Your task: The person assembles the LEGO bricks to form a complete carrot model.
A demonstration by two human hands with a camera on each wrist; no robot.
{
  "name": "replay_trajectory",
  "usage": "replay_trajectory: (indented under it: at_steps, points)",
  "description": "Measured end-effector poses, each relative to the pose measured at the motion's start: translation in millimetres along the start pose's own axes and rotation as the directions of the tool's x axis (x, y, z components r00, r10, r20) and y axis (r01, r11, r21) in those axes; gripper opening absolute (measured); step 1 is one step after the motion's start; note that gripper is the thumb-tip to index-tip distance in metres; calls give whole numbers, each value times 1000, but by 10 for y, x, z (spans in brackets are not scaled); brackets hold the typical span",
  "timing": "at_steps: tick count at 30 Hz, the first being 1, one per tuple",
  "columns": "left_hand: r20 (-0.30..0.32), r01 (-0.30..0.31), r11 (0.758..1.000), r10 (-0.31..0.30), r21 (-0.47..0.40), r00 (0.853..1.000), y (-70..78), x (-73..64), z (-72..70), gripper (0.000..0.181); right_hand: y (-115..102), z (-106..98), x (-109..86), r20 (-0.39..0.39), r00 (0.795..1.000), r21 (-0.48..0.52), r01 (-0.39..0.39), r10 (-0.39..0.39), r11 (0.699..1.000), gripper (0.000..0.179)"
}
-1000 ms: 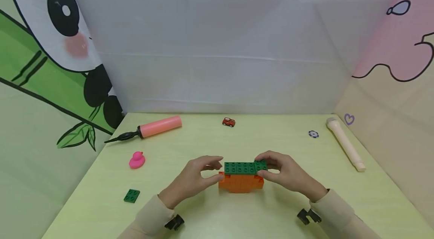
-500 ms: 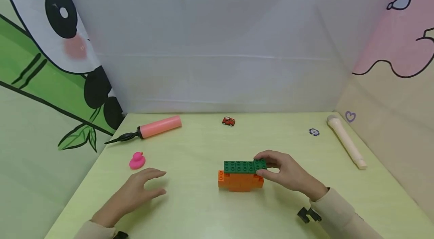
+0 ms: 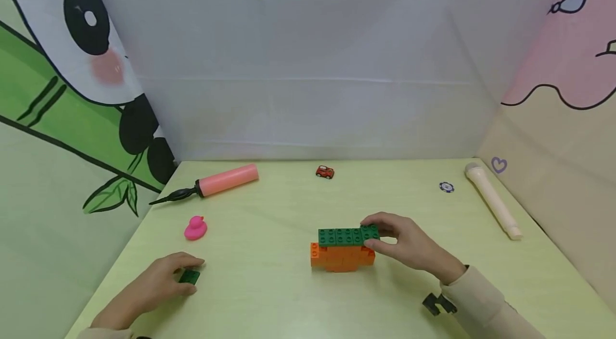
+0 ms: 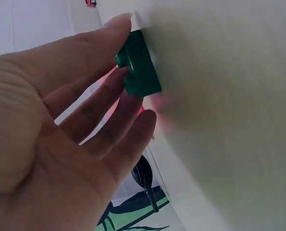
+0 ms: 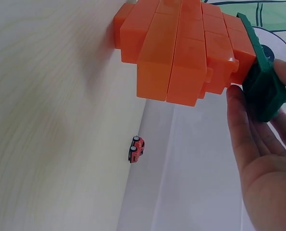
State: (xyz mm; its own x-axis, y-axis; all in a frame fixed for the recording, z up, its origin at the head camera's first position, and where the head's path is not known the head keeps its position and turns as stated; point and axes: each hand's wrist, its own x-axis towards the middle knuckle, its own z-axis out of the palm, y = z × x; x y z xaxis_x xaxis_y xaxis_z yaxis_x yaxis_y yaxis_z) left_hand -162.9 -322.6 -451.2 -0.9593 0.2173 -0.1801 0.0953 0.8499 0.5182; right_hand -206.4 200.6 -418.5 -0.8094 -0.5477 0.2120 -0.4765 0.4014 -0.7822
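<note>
An orange toy brick stack [image 3: 341, 260] stands at the table's middle, with green studded bricks [image 3: 339, 237] along its top. My right hand [image 3: 411, 243] pinches the right end of the green layer between thumb and fingers. In the right wrist view, that green brick [image 5: 265, 91] juts past the orange bricks [image 5: 181, 53]. Far to the left, my left hand [image 3: 156, 283] has thumb and fingers around a small loose green brick [image 3: 190, 277] at the tabletop. Up close in the left wrist view, the loose green brick [image 4: 140, 65] has its studs toward the palm.
Behind the left hand sit a pink rubber duck [image 3: 195, 228] and a pink hand pump [image 3: 228, 179] with a black nozzle. A small red toy car [image 3: 324, 172] is at the back. On the right lie a poker chip [image 3: 446, 187] and a cream-coloured stick [image 3: 493, 201].
My left hand has left the brick stack, moved left and down across the table, and taken hold of the loose green brick. My right hand has stayed on the stack's green end.
</note>
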Motion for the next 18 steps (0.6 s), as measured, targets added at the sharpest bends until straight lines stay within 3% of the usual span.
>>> replay_trajectory:
  at_steps: [6,11,18]
  points:
    - [2,12,1000,-12,13,1000,-58,-28,-28,53,-5,-3,4,7,1000,6,-8,8,1000,34]
    - [-16,-35,997,37,62,999,-89,-28,-34,40,-4,-3,4,-1,1000,-12,-7,7,1000,34]
    - [0,-54,996,54,75,999,72,118,27,34,0,6,3,3,1000,-6,-8,8,1000,34]
